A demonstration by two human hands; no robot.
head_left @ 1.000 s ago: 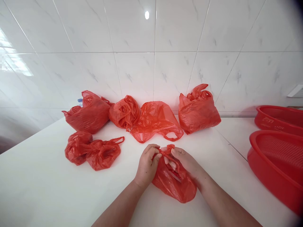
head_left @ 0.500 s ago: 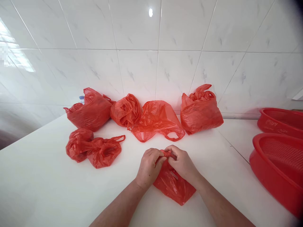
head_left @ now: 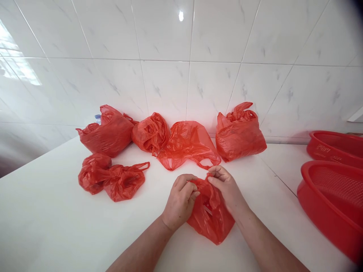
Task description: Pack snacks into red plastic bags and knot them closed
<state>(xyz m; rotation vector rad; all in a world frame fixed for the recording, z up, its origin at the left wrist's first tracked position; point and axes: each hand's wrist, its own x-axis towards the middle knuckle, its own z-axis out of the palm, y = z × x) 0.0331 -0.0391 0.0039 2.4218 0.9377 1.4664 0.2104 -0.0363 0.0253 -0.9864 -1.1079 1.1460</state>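
A thin red plastic bag [head_left: 211, 223] lies on the white table at the front middle, its top gathered between my two hands. My left hand [head_left: 181, 198] is closed in a pinch on the left side of the bag's top. At the upper right of the same bag, my right hand [head_left: 225, 189] pinches a twisted bit of it between thumb and fingers. The bag's mouth shows between the hands, and a small pale item is dimly visible through the film; I cannot tell what it is.
Along the tiled wall sit a full red bag [head_left: 109, 132], a bundled red bag [head_left: 151, 133], a flattened red bag [head_left: 191, 141] and another full one [head_left: 241, 134]. A knotted red bag [head_left: 123, 183] lies at left. Red plastic baskets [head_left: 320, 204] stand at right on the white table [head_left: 56, 226].
My hands have moved apart: the right one went up and to the right with its pinch of plastic. The bag's gathered top has spread open between them.
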